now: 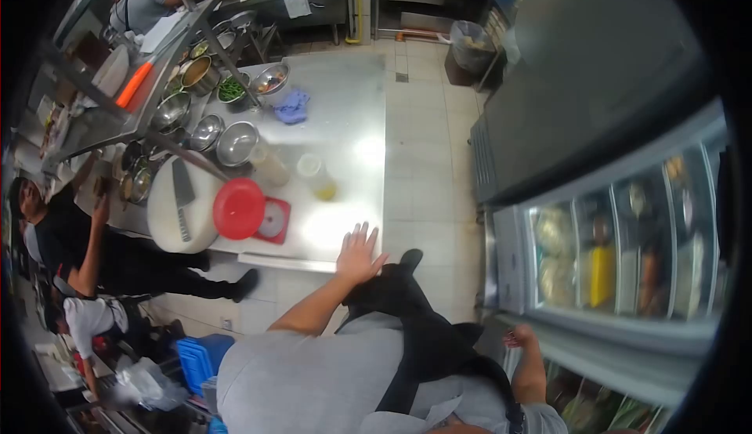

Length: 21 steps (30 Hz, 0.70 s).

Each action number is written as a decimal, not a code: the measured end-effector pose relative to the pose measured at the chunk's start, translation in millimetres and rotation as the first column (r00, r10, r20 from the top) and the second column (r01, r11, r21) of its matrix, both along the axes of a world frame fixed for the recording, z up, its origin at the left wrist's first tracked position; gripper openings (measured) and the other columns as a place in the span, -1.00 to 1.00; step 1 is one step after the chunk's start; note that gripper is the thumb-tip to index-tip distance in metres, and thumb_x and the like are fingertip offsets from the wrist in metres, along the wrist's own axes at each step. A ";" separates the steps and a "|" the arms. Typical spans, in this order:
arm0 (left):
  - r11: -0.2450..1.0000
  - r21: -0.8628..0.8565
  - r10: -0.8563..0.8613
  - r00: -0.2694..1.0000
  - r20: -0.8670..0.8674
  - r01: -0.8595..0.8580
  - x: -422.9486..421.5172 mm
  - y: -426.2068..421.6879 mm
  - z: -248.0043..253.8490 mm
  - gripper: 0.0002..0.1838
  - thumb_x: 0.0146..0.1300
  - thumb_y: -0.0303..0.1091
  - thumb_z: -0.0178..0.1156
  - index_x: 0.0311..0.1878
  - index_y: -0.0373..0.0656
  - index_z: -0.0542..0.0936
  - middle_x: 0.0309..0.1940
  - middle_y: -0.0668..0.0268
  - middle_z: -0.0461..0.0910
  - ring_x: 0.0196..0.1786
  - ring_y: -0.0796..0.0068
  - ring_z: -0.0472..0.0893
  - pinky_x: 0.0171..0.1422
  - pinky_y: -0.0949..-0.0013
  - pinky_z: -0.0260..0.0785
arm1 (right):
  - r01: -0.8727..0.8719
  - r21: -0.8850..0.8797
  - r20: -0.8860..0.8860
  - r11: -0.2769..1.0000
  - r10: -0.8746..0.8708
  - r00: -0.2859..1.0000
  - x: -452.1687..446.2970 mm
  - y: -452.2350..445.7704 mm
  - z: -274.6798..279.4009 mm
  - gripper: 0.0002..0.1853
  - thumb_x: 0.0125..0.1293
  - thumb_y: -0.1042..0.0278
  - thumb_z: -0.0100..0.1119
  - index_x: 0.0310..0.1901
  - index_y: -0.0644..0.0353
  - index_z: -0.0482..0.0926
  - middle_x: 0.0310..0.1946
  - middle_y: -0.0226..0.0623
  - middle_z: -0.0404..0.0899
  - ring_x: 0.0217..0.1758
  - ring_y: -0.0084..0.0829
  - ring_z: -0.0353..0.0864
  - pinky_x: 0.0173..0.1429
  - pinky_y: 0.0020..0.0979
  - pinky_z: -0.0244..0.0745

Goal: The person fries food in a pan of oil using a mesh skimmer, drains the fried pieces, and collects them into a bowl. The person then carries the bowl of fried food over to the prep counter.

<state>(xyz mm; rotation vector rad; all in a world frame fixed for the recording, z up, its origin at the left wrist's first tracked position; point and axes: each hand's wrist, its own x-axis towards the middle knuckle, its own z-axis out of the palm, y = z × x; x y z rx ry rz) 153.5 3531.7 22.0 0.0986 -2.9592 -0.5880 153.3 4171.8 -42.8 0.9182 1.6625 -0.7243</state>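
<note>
My left hand (360, 255) lies with its fingers spread on the near corner of the steel table (345, 144), holding nothing. My right hand (518, 336) is low on the right, beside the refrigerated case (509, 258). Its fingers are curled, with something small and dark reddish at them that I cannot make out. On the table, a red plate (239, 208) sits over a red scale (274, 221). Left of it, a large knife (182, 195) lies on a round white cutting board (160, 218). Two clear containers (312, 169) stand nearby, one with yellowish contents.
Steel bowls (236, 144), a bowl of green vegetables (233, 88) and a purple cloth (292, 107) are farther along the table. A person in black (70, 238) stands at its left side. A lined bin (471, 46) stands at the back. Blue bins (196, 359) are lower left.
</note>
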 end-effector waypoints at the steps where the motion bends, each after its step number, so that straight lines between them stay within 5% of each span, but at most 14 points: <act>1: 1.000 0.011 -0.007 0.999 0.048 0.006 3.3 -1.0 -4.7 -0.29 0.29 0.10 0.13 0.32 -0.26 0.40 0.38 -0.13 0.27 0.48 -0.11 0.19 0.53 -0.07 0.02 | -0.024 0.015 0.003 1.000 0.024 1.000 -35.8 0.3 5.4 -0.62 0.35 0.15 0.07 -0.08 0.38 0.56 -0.23 -0.05 0.67 -0.15 -0.11 0.70 -0.04 -0.06 0.61; 3: 0.999 0.027 0.016 0.995 0.098 -0.019 -12.2 -9.9 -2.2 -0.30 0.29 0.10 0.13 0.31 -0.26 0.41 0.38 -0.13 0.27 0.48 -0.11 0.19 0.53 -0.07 0.02 | -0.225 -0.125 -0.363 0.966 0.167 0.917 -109.1 -8.3 3.3 -0.56 0.47 0.11 -0.18 -0.05 0.31 0.59 -0.34 -0.12 0.71 -0.35 -0.23 0.73 -0.28 -0.15 0.65; 4: 1.000 0.028 0.001 0.996 0.091 -0.003 -12.9 -9.3 4.5 -0.33 0.27 0.08 0.16 0.28 -0.25 0.44 0.35 -0.12 0.29 0.45 -0.11 0.22 0.51 -0.08 0.05 | -0.269 -0.198 -0.315 0.943 0.198 0.928 -143.8 -19.9 -0.3 -0.58 0.46 0.15 -0.18 0.02 0.31 0.57 -0.28 -0.13 0.70 -0.30 -0.24 0.73 -0.27 -0.22 0.64; 6: 0.998 0.040 0.038 0.994 0.104 -0.042 -21.6 -5.7 8.4 -0.35 0.26 0.06 0.18 0.26 -0.24 0.46 0.32 -0.12 0.32 0.43 -0.12 0.25 0.49 -0.09 0.07 | 0.004 -0.305 -0.286 0.952 -0.096 0.953 -184.1 -69.3 4.2 -0.58 0.45 0.18 -0.16 0.09 0.30 0.53 -0.22 -0.15 0.70 -0.23 -0.25 0.73 -0.23 -0.27 0.64; 9: 0.988 0.098 0.115 0.991 0.073 -0.122 -62.4 6.8 7.8 -0.51 0.25 -0.06 0.24 0.11 -0.21 0.55 0.14 -0.04 0.46 0.25 -0.07 0.42 0.37 -0.04 0.22 | -0.146 -0.347 -0.153 0.926 0.097 0.983 -246.5 -87.3 -39.8 -0.57 0.48 0.07 -0.08 0.16 0.20 0.51 -0.12 -0.16 0.68 -0.12 -0.23 0.71 -0.14 -0.24 0.65; 11: 0.926 0.346 0.178 0.983 -0.047 -0.151 -138.6 18.2 6.6 -0.69 0.25 -0.21 0.27 -0.06 -0.21 0.59 -0.07 0.05 0.55 0.05 0.02 0.54 0.21 0.06 0.35 | -0.401 -0.334 -0.231 0.853 0.338 0.912 -298.7 -89.3 -84.0 -0.57 0.47 0.07 -0.07 0.16 0.19 0.51 -0.12 -0.17 0.68 -0.13 -0.23 0.71 -0.15 -0.24 0.65; 15: 0.873 0.421 0.354 0.912 -0.205 -0.245 -298.0 24.3 -1.8 -0.79 0.28 -0.27 0.24 -0.15 -0.22 0.61 -0.17 0.07 0.59 -0.02 0.05 0.57 0.11 0.16 0.41 | -0.845 -0.241 -0.409 0.478 0.739 0.535 -439.8 -100.1 -159.6 -0.58 0.47 0.06 -0.05 0.16 0.17 0.51 -0.13 -0.18 0.67 -0.14 -0.23 0.71 -0.17 -0.23 0.65; 17: 0.784 0.515 0.497 0.848 -0.187 -0.346 -361.5 12.6 1.8 -0.78 0.31 -0.25 0.21 -0.14 -0.22 0.61 -0.14 0.06 0.60 -0.02 0.01 0.56 0.10 0.13 0.41 | -0.974 -0.176 -0.533 0.141 0.819 0.215 -529.8 -111.9 -199.3 -0.58 0.47 0.06 -0.04 0.16 0.16 0.51 -0.13 -0.19 0.67 -0.15 -0.23 0.71 -0.18 -0.22 0.65; 20: 0.663 0.511 0.697 0.701 -0.153 -0.547 -424.3 -27.4 2.2 -0.75 0.32 -0.24 0.15 -0.13 -0.22 0.65 -0.08 0.04 0.62 0.02 0.00 0.57 0.14 0.11 0.41 | -0.874 0.093 -0.773 -0.476 0.519 -0.365 -682.1 -134.4 -267.2 -0.59 0.47 0.05 -0.03 0.16 0.14 0.51 -0.14 -0.20 0.67 -0.16 -0.23 0.71 -0.19 -0.22 0.66; 21: 0.617 0.485 0.749 0.652 -0.119 -0.620 -435.2 -51.4 1.5 -0.75 0.32 -0.24 0.14 -0.14 -0.22 0.65 -0.07 0.03 0.63 0.02 0.00 0.58 0.15 0.11 0.42 | -0.963 -0.123 -0.657 -0.241 0.747 -0.103 -723.6 -173.1 -235.9 -0.60 0.46 0.07 -0.01 0.16 0.14 0.52 -0.16 -0.21 0.65 -0.20 -0.24 0.69 -0.22 -0.21 0.65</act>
